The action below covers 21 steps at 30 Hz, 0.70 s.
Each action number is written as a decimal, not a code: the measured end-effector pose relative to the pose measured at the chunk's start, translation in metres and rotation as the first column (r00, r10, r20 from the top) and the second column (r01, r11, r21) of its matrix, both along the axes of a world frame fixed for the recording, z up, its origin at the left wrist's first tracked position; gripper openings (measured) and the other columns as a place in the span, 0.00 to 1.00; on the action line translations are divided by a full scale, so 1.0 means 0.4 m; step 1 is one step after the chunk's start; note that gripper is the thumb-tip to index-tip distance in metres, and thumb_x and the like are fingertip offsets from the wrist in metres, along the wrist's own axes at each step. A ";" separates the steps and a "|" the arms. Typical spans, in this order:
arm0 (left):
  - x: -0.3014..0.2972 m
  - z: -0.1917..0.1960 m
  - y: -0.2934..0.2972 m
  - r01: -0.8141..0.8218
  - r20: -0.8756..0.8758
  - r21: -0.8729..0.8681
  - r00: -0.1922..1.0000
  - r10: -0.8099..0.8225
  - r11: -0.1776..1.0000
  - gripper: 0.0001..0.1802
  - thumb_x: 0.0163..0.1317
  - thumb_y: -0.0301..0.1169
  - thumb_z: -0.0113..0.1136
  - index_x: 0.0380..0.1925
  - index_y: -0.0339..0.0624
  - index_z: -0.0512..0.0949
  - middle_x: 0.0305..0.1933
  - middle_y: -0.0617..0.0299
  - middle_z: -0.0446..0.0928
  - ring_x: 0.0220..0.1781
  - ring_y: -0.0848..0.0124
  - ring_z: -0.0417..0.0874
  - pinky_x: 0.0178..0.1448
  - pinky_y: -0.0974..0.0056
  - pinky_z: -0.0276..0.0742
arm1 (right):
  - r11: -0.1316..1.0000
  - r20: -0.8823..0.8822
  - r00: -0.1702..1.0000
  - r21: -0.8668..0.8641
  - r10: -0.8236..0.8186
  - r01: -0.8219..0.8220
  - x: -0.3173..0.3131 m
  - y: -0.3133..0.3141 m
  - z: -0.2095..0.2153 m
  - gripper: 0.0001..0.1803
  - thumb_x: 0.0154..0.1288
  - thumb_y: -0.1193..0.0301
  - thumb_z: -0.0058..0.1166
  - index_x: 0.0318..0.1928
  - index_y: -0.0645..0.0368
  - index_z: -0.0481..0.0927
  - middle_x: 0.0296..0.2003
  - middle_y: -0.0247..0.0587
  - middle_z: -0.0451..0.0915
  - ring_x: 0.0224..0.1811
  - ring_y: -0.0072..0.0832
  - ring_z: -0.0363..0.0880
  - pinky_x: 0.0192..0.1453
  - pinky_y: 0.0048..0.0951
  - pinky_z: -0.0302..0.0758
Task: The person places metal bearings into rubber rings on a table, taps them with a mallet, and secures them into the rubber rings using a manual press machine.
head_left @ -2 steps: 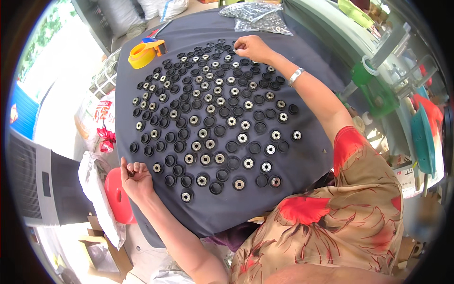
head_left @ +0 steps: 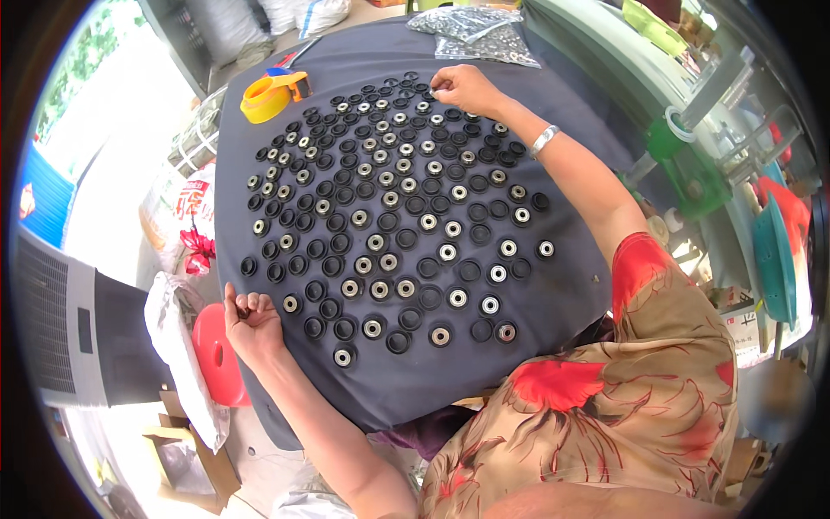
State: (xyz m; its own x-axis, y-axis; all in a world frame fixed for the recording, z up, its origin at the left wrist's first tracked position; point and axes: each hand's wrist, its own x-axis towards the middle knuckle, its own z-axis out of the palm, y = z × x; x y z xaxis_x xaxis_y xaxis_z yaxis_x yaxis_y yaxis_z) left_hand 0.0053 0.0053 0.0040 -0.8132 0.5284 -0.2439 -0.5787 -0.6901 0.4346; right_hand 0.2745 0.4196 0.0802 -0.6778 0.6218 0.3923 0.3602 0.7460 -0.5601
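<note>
At the table's far side my right hand (head_left: 464,89), wearing a silver bracelet (head_left: 545,137), reaches over the last rows of parts. Its thumb and fingers are pinched together, and a small pale bit shows at the tips, too small to name. By the table's left edge my left hand (head_left: 256,329) has its index finger raised and the others curled in. Something dark shows among those fingers, but I cannot make it out. Many black rings (head_left: 399,342) lie spread over the dark cloth, several with a silver metal bearing (head_left: 440,335) in the middle.
Beyond the rows, at the far left, is a yellow tape dispenser (head_left: 264,101). Clear plastic bags of small metal parts (head_left: 488,48) lie at the far edge. A red stool (head_left: 216,355) stands left of the table, and a green-and-clear device (head_left: 687,164) stands at the right.
The whole view has shifted slightly, with the table and rings a little further right. Both hands keep nearly the same pose and place.
</note>
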 end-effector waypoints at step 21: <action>0.028 0.038 0.022 0.001 0.028 -0.023 1.000 0.000 1.000 0.13 0.71 0.28 0.46 0.50 0.32 0.73 0.30 0.62 0.69 0.30 0.69 0.68 0.34 0.67 0.65 | 0.990 -0.062 0.989 -0.035 0.132 -0.135 -0.086 -0.080 0.057 0.12 0.58 0.71 0.58 0.40 0.67 0.82 0.30 0.42 0.84 0.32 0.25 0.81 0.40 0.26 0.77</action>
State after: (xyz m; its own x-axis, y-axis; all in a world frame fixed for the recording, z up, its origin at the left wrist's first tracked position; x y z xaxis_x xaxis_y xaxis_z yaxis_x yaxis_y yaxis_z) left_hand 0.0166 0.0139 0.0192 -0.8057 0.5225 -0.2791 -0.5912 -0.6797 0.4341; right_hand 0.2403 0.3877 0.1029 -0.7322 0.5428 0.4115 0.2243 0.7626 -0.6068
